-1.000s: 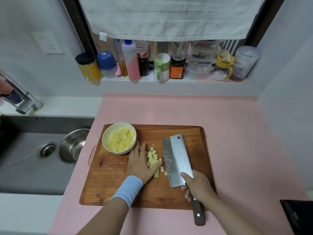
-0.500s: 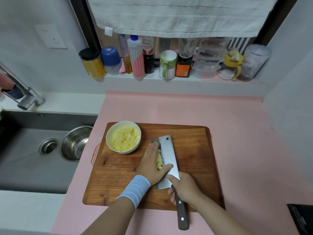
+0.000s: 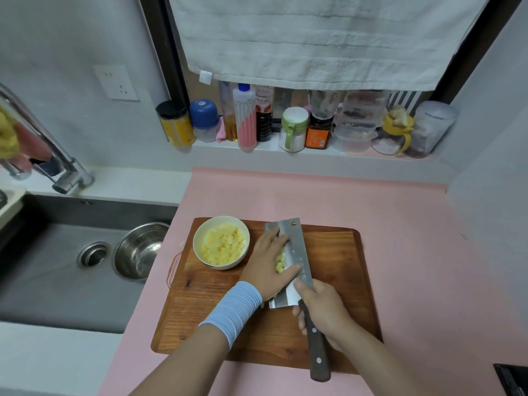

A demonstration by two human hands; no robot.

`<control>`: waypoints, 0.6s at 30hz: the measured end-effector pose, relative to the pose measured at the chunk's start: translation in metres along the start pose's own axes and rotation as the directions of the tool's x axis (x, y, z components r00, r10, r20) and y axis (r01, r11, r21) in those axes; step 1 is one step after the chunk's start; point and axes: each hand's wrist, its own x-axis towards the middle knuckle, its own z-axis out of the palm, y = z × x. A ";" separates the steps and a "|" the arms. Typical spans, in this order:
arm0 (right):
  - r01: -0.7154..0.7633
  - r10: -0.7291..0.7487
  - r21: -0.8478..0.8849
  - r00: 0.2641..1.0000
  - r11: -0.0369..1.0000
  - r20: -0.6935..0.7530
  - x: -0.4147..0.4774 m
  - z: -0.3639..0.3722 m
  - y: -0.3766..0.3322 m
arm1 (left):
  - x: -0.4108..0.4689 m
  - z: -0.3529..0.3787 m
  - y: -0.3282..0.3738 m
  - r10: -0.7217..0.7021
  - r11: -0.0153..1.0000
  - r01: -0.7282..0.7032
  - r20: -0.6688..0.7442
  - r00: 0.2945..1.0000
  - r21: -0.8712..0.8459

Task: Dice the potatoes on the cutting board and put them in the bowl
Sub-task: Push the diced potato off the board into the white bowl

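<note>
A wooden cutting board (image 3: pixel 337 281) lies on the pink counter. At its back left corner stands a white bowl (image 3: pixel 200 252) holding diced potato. My right hand (image 3: pixel 323 307) grips the dark handle of a cleaver (image 3: pixel 297 247), whose wide blade lies nearly flat over the board. My left hand (image 3: pixel 265 264), with a blue wristband, lies with straight fingers against a small heap of potato cubes (image 3: pixel 280 262) and presses them onto the blade. Most of the heap is hidden between hand and blade.
A steel sink (image 3: pixel 57 281) with a metal bowl (image 3: pixel 137 252) lies to the left, a tap (image 3: pixel 57 164) above it. Bottles and jars (image 3: pixel 285 124) line the back ledge under a white towel (image 3: pixel 314 38). A dark object (image 3: pixel 514 381) sits at the lower right corner.
The cleaver slid left under the loose cubes, and my left hand closed them against the blade. Hand and blade now sit nearer the bowl.
</note>
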 end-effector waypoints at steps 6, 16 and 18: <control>0.062 -0.062 0.023 0.998 0.998 0.005 0.006 0.037 -0.040 | 0.012 -0.046 -0.016 -0.011 1.000 0.011 -0.059 0.998 -0.004; 0.036 -0.038 -0.026 0.995 0.999 -0.088 0.030 0.095 -0.061 | 0.027 -0.083 -0.067 -0.109 0.994 0.109 -0.071 0.992 -0.006; 0.030 -0.037 -0.063 0.993 0.998 -0.111 0.032 0.097 -0.062 | 0.026 -0.085 -0.075 -0.104 0.994 0.107 -0.104 0.989 0.023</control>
